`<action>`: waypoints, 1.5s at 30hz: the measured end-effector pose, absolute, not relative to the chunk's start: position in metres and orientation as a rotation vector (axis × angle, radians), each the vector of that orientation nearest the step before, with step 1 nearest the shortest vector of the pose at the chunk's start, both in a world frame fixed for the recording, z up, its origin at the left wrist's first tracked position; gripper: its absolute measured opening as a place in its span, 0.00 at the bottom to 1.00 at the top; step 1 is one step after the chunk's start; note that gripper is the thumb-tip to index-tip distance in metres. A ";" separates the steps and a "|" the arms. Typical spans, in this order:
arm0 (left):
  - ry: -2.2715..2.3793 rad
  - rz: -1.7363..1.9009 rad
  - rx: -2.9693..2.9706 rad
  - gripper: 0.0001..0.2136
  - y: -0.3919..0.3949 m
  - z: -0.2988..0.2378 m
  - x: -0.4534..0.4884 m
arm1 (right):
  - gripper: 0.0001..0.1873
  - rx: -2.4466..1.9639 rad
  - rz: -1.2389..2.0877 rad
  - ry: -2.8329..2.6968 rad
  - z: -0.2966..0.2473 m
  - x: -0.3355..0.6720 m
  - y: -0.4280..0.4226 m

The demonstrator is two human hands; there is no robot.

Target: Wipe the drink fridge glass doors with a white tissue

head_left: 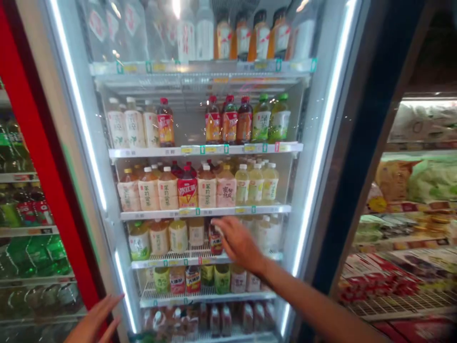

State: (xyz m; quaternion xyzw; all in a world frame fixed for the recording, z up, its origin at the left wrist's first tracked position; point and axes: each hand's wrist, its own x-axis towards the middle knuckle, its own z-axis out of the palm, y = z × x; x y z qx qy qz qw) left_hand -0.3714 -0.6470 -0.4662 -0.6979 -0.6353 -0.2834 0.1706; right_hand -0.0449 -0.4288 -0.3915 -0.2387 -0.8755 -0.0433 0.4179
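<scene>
My right hand (240, 242) reaches into the lit drinks cooler, its fingers closed round the upper part of a dark bottle (215, 244) with a red and dark label. That bottle stands at the front of the fourth shelf, and the hand hides its cap. A pale-labelled bottle (196, 232) is just left of it, and whitish bottles (264, 233) stand to the right, partly behind my wrist. Low at the left, my left hand (95, 320) has its fingers stretched out and holds nothing. It is near the cooler's left frame.
Above are shelves of tea bottles (187, 186), amber bottles with black caps (260, 35) and large clear bottles (134, 28). More bottles (193, 279) fill the shelf below. A red cooler frame (43, 157) borders the left; packaged goods (374, 271) lie on shelves at the right.
</scene>
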 end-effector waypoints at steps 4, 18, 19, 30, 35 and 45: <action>-1.491 -0.795 -1.889 0.18 -0.568 -0.367 -0.401 | 0.29 -0.479 -0.433 -1.850 -0.280 -0.082 -0.374; -0.981 -0.296 -1.701 0.33 -0.538 -0.209 -0.449 | 0.44 -0.642 -0.859 -1.726 -0.128 -0.136 -0.334; -0.958 -0.326 -1.685 0.33 -0.534 -0.197 -0.456 | 0.45 -0.680 -0.841 -1.650 -0.126 -0.151 -0.340; -0.705 -0.641 -1.750 0.33 -0.481 -0.125 -0.500 | 0.45 -0.487 -1.186 -2.085 -0.096 -0.182 -0.361; -0.690 -0.691 -1.716 0.32 -0.469 -0.114 -0.478 | 0.46 -0.738 -1.220 -1.813 -0.072 -0.188 -0.365; -0.895 -0.654 -1.536 0.27 -0.451 -0.118 -0.349 | 0.41 -0.551 -1.193 -1.822 -0.038 -0.049 -0.314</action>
